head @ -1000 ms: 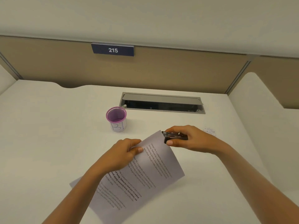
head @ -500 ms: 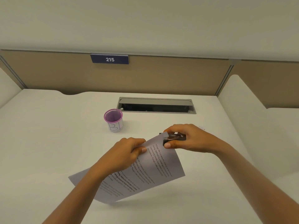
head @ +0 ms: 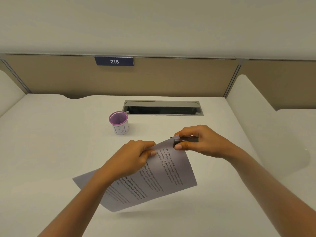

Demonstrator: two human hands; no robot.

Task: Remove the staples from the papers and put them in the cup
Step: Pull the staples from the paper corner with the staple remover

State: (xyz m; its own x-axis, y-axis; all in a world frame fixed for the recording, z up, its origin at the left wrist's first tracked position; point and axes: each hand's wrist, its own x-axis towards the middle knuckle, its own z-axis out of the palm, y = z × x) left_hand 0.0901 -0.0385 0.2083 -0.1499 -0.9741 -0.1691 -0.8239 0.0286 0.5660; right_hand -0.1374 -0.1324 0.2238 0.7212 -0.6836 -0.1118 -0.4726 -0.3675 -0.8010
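R hand [head: 207, 142]: remover [head: 188, 139] @ papers [head: 164, 178]

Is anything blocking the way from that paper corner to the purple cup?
Nothing visible does. Only bare desk lies between the corner of the papers, where the right hand grips the staple remover, and the open cup.

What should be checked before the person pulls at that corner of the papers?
1. Left hand grips the papers: ok.
2. Right hand holds the remover at the papers' top corner: ok.
3. Remover hooked under a staple: cannot tell, fingers hide it.
4. Cup upright, mouth open: ok.
5. Desk between corner and cup free: ok.
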